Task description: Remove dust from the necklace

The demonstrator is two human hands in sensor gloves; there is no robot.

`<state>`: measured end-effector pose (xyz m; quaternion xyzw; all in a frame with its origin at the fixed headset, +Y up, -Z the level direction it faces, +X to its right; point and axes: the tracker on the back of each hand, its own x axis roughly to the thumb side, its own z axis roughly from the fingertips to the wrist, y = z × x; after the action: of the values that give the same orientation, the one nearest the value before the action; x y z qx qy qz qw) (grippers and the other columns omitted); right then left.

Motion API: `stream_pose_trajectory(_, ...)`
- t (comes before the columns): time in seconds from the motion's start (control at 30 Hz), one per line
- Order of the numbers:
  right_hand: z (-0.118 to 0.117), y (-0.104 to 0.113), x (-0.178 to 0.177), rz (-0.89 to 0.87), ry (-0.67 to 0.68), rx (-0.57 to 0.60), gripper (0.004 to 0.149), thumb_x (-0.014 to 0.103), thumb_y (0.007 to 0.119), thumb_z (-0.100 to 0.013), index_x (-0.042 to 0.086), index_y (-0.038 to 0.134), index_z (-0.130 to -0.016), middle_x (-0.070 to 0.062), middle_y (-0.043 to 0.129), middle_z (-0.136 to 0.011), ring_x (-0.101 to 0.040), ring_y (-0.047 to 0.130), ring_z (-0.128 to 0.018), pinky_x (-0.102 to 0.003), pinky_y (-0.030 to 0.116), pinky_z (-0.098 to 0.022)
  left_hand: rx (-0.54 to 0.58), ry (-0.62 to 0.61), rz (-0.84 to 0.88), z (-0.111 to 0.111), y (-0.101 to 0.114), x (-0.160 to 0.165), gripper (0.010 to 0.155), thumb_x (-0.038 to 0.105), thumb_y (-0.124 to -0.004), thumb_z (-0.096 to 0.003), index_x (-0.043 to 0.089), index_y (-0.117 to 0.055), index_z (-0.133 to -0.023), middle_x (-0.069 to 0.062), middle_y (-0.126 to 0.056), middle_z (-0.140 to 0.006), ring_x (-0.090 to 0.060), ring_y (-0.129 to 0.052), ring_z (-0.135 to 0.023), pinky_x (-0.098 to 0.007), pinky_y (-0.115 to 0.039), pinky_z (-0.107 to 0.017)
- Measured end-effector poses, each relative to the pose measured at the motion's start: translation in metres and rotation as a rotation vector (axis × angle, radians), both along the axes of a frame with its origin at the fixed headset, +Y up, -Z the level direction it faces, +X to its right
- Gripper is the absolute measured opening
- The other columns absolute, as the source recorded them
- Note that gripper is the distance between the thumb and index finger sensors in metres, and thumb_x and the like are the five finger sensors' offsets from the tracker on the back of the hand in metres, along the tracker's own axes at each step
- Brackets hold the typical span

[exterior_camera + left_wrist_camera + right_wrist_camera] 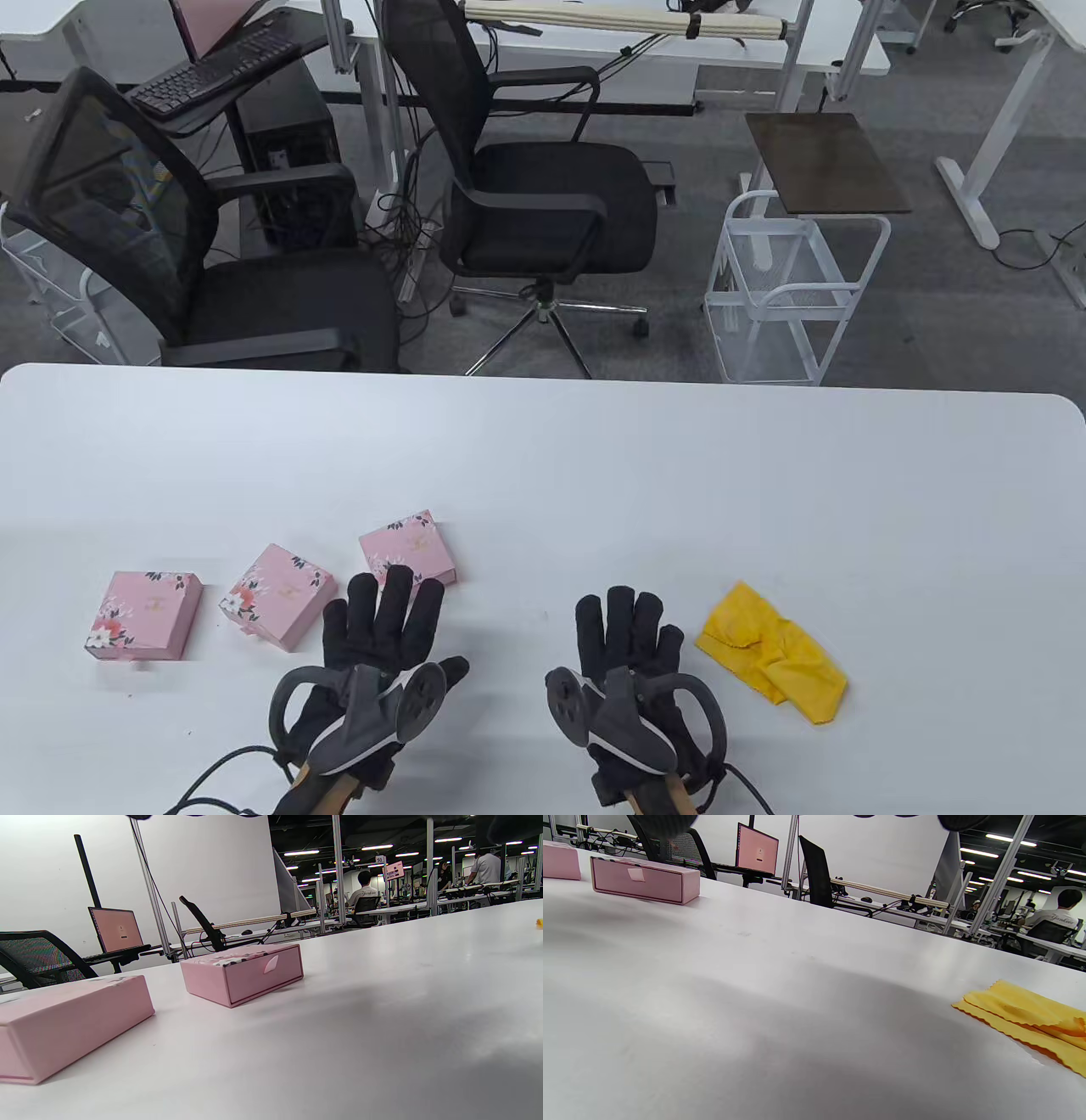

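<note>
On the white table (543,475), three flat pink cardboard boxes printed with flowers are laid in a row at the left. The left pink box (144,615) and the middle pink box (277,596) lie near each other; the right pink box (411,548) is set a little further back, just beyond the fingertips of the left hand (373,645). From the left wrist view, the right box (244,972) is shown to be a drawer-type box with a small pull tab, its drawer pushed in. No necklace is seen; it may be shut inside one of the boxes, but that cannot be told.

Both black-gloved hands are held palm down over the table with fingers straight, and nothing is held by either. The right hand (636,654) is placed just left of a crumpled yellow cloth with a scalloped edge (774,652), apart from it.
</note>
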<state>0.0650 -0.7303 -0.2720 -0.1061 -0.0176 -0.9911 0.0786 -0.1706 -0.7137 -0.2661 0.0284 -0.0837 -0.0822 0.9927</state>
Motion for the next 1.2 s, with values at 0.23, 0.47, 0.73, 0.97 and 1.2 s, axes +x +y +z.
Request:
stream_pose_trajectory(0.23, 0.000, 0.000, 0.001, -0.007, -0.002, 0.003, 0.082, 0.057, 0.054, -0.065, 0.006, 0.018, -0.119, -0.036, 0.012, -0.119, -0.066, 0.021, -0.103, -0.075, 0.034, -0.074, 0.003, -0.001, 0.008, 0.000, 0.000, -0.001, 0.083, 0.073, -0.050, -0.0556, 0.029, -0.019, -0.119, -0.010, -0.022, -0.130, -0.048, -0.029, -0.113, -0.067, -0.040, -0.080)
stream_pose_trajectory(0.47, 0.000, -0.001, 0.004, -0.032, -0.004, -0.001, 0.082, 0.057, 0.054, -0.065, 0.006, 0.020, -0.119, -0.036, 0.014, -0.120, -0.065, 0.022, -0.103, -0.075, 0.034, -0.074, -0.044, 0.015, -0.017, -0.013, 0.002, -0.010, 0.083, 0.073, -0.054, -0.0547, 0.031, -0.024, -0.120, -0.008, -0.027, -0.130, -0.042, -0.029, -0.116, -0.065, -0.039, -0.081)
stream_pose_trajectory(0.73, -0.001, 0.000, 0.009, -0.062, -0.012, 0.003, 0.082, 0.056, 0.054, -0.065, 0.005, 0.020, -0.119, -0.036, 0.016, -0.120, -0.065, 0.024, -0.104, -0.075, 0.035, -0.074, -0.236, 0.108, -0.070, -0.071, 0.007, -0.024, 0.090, 0.072, -0.065, -0.0506, 0.029, -0.025, -0.119, -0.007, -0.029, -0.130, -0.038, -0.031, -0.117, -0.062, -0.038, -0.084)
stream_pose_trajectory(0.97, -0.003, -0.003, 0.014, -0.079, -0.026, -0.025, 0.081, 0.056, 0.054, -0.065, 0.006, 0.022, -0.119, -0.035, 0.019, -0.120, -0.065, 0.024, -0.104, -0.075, 0.036, -0.074, -0.423, 0.163, -0.075, -0.124, -0.001, -0.027, 0.100, 0.071, -0.071, -0.0476, 0.024, -0.018, -0.118, -0.010, -0.022, -0.129, -0.039, -0.025, -0.117, -0.062, -0.033, -0.084)
stream_pose_trajectory(1.2, -0.004, -0.002, 0.016, -0.093, -0.032, -0.027, 0.080, 0.056, 0.055, -0.065, 0.006, 0.023, -0.119, -0.035, 0.020, -0.120, -0.065, 0.026, -0.104, -0.075, 0.036, -0.074, -0.564, 0.221, -0.135, -0.159, -0.025, -0.023, 0.110, 0.071, -0.077, -0.0440, 0.019, -0.012, -0.116, -0.013, -0.018, -0.128, -0.039, -0.021, -0.117, -0.065, -0.028, -0.083)
